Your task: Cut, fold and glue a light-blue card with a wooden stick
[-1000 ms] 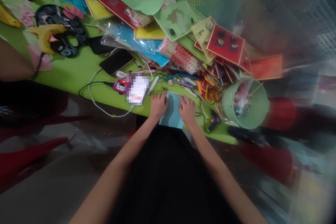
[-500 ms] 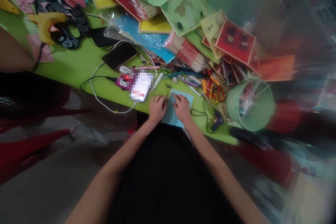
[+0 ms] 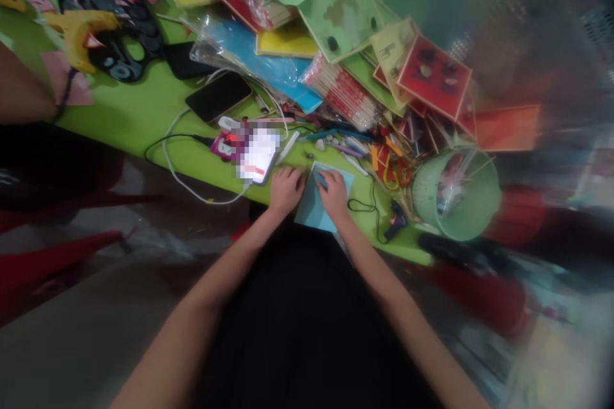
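A light blue rectangular sheet [image 3: 313, 206] lies at the table's near edge, right in front of my body. Palm down beside its left edge is my left hand [image 3: 286, 189], fingers bent and loosely apart; nothing shows in it. My right hand [image 3: 332, 193] rests over the sheet's right half, thumb and index finger apart, touching the surface. Just left of my left hand is a lit phone [image 3: 259, 153], its screen partly blurred out. A small dark glue gun [image 3: 396, 222] with a cord lies to the right of the sheet.
A green basket [image 3: 467, 230] stands at the table's right end. Yellow-handled scissors [image 3: 392, 176], pens and sticks crowd behind the sheet. Packs of sticks [image 3: 339, 91] and coloured framed boards [image 3: 434, 77] pile up farther back. A dark phone [image 3: 218, 97] and another person's arm [image 3: 23, 89] are leftward.
The view has shifted slightly. My left hand has edged a little left, away from the sheet. My right hand stays on the sheet, which lies in the same place.
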Tool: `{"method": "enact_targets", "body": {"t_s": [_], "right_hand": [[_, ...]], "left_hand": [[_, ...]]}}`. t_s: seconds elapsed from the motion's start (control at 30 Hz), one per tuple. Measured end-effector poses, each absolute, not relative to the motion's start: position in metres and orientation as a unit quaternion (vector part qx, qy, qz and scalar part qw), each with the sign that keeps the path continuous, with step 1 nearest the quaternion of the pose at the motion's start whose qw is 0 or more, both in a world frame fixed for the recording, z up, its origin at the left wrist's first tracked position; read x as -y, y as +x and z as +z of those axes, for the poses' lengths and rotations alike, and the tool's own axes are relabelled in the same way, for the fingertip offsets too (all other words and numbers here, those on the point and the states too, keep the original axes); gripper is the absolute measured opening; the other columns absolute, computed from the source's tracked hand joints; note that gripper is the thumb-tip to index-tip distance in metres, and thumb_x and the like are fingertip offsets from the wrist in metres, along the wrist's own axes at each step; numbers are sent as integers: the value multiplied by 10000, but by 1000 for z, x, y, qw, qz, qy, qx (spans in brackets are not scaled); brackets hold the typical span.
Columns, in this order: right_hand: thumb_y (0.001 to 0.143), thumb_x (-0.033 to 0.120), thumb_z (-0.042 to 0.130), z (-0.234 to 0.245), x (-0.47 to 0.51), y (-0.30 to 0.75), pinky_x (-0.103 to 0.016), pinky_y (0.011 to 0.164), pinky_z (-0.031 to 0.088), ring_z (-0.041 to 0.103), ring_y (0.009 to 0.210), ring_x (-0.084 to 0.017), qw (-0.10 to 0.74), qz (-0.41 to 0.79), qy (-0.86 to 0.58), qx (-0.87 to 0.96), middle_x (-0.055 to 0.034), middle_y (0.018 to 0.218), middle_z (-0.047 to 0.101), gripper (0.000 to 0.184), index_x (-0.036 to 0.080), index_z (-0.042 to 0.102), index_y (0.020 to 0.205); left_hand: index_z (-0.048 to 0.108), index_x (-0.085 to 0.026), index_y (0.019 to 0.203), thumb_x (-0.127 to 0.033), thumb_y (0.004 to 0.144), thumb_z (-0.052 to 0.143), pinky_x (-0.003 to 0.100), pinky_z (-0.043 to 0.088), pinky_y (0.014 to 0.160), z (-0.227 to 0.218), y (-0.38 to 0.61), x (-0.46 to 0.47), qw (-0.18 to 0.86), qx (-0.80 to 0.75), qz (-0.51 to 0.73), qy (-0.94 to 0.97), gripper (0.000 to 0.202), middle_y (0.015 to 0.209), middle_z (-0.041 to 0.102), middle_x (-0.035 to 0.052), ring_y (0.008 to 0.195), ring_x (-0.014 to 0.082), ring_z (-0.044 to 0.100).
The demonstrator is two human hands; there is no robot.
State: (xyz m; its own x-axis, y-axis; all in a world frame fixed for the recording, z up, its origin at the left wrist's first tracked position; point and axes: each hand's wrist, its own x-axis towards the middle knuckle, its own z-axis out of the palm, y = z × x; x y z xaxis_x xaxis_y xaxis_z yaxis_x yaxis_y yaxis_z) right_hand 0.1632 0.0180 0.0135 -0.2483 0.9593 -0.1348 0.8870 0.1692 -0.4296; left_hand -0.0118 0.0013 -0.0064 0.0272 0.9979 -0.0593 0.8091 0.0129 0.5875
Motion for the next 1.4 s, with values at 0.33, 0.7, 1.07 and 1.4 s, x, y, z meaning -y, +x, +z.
{"method": "enact_targets", "body": {"t_s": [0.33, 0.7, 1.07, 1.4], "right_hand": [[990, 274, 525, 10, -29, 161, -376, 925, 511, 623, 988, -243, 154, 293, -645, 688, -95, 1006, 675, 195, 201, 702, 951], [987, 331, 494, 37, -2, 198, -373, 885, 539, 655, 931, -229, 170, 329, -653, 661, -85, 1013, 702, 337, 197, 643, 1258], [1000, 257, 541, 30, -18, 168, -497, 1097, 381, 495, 1292, -344, -13, 124, -604, 787, -156, 1426, 593, 529, 210, 529, 1528], [1021, 279, 480, 36, -11, 193, -472, 1081, 398, 528, 1238, -303, 33, 139, -627, 766, -133, 1364, 648, 456, 216, 619, 1451]], "left_hand": [[667, -225, 1319, -230, 1015, 445, 441, 440, 879, -11, -11, 2, 247, -673, 209, 666, 376, 1065, 675, 129, 1040, 300, 613], [608, -317, 1456, -302, 1043, 408, 445, 397, 850, -3, -5, -11, 244, -650, 145, 705, 460, 1039, 673, 130, 1012, 318, 611], [554, -297, 1510, -371, 1063, 325, 487, 384, 842, -9, 0, -18, 235, -621, 119, 738, 508, 1125, 690, 177, 998, 340, 634], [532, -325, 1524, -361, 1066, 352, 468, 383, 852, -11, -2, -14, 224, -617, 132, 743, 493, 1094, 682, 160, 1010, 331, 627]]}}
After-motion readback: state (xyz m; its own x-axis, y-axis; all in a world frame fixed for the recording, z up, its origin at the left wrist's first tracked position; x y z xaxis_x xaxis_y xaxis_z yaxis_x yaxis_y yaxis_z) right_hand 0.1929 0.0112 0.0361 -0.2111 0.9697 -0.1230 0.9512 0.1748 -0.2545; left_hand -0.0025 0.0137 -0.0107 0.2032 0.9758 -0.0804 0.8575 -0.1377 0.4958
